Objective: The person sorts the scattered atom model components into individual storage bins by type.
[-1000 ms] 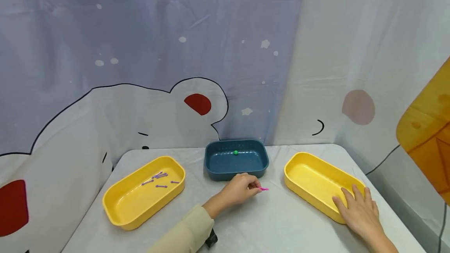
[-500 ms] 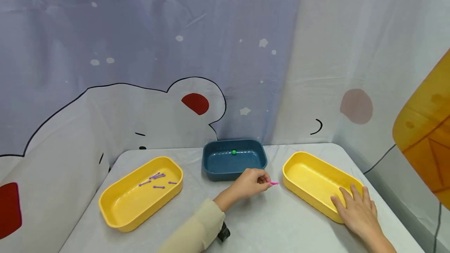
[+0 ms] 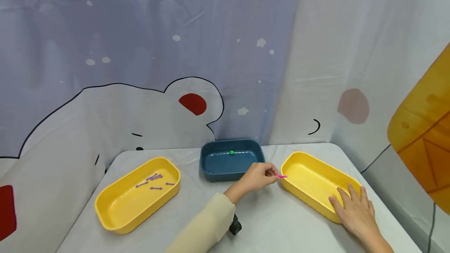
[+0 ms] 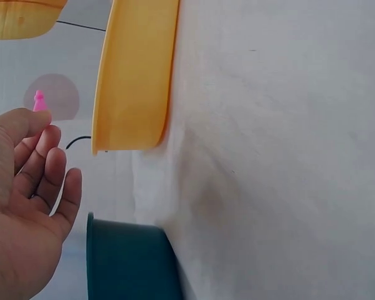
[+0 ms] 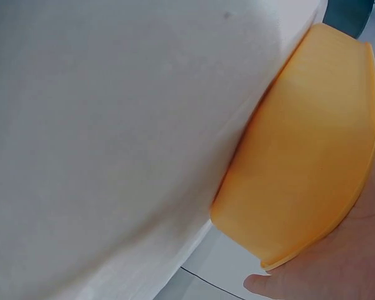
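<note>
My left hand (image 3: 259, 176) pinches a small pink plastic stick (image 3: 282, 176) between thumb and forefinger. Its knobbed tip (image 4: 39, 97) pokes out past the thumb in the left wrist view; the other end is hidden in the fingers. In the head view the stick overlaps the left rim of the right yellow tray (image 3: 306, 200), while the left wrist view shows it above rim height. My right hand (image 3: 358, 212) rests on that tray's near right end, fingers spread and reaching over the rim. The palm lies along the rim (image 5: 353, 209) in the right wrist view.
At the left stands another yellow tray (image 3: 119, 210) with several purple sticks (image 3: 156, 188) inside. A dark teal tray (image 3: 225, 177) with a small green ball (image 3: 231, 152) sits at the back middle. Printed curtain (image 3: 246, 69) hangs behind the white-covered table (image 3: 274, 229).
My left hand has moved right and slightly away from me with the pink stick, from in front of the teal tray to the right yellow tray's rim. The right hand has stayed on the tray.
</note>
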Demonstrator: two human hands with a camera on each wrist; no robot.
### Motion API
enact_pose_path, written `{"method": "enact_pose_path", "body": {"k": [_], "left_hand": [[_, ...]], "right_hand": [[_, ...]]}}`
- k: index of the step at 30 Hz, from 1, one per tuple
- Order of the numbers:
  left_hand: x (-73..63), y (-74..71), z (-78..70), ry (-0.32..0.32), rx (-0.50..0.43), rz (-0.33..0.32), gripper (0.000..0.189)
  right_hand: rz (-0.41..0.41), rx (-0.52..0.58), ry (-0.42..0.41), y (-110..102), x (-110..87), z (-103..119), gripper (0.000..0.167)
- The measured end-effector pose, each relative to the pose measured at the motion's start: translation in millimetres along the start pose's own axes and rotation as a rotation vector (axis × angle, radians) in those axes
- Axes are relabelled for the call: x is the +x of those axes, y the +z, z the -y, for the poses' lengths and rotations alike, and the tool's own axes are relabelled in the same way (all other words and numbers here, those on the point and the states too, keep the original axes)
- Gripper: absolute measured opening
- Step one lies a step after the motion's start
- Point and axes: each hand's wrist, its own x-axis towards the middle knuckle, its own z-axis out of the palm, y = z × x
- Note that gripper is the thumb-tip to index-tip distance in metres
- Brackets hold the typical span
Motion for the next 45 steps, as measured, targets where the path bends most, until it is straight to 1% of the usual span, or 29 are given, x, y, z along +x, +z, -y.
{"method": "enact_pose_path", "body": {"k": [8, 12, 17, 20, 26, 33, 36, 45], "left_hand": [[13.7, 8.2, -9.5, -0.038, -0.016, -0.025, 0.004], [23.4, 12.1, -13.7, -0.056, -0.031, -0.040, 0.006], [35.9, 17.8, -20.1, -0.057, -0.050, -0.036, 0.005], [42.0, 21.5, -25.4, -0.072, -0.056, -0.033, 0.004], [53.2, 31.6, -34.0, -0.068, -0.040, -0.049, 0.007], [61.5, 40.7, -44.8, -0.080, -0.007, -0.048, 0.008], [64.5, 43.3, -46.6, -0.082, 0.021, -0.048, 0.006], [71.6, 48.7, -47.0, -0.121, 0.066, -0.044, 0.008]], "right_hand": [[-0.004, 0.010, -0.001, -1, -1.1, 0, 0.075], [-0.008, 0.011, 0.000, -3, -1.6, -1, 0.075], [-0.007, 0.013, -0.005, -3, -2.7, -4, 0.075], [-0.005, 0.011, -0.007, -3, -2.7, -4, 0.076], [-0.001, 0.001, 0.002, -3, -2.2, -3, 0.076], [-0.007, -0.007, 0.007, -3, -2.7, -3, 0.077], [-0.008, -0.008, 0.006, -2, -2.9, -2, 0.077], [0.003, -0.009, 0.013, -1, -2.5, 3, 0.077]]}}
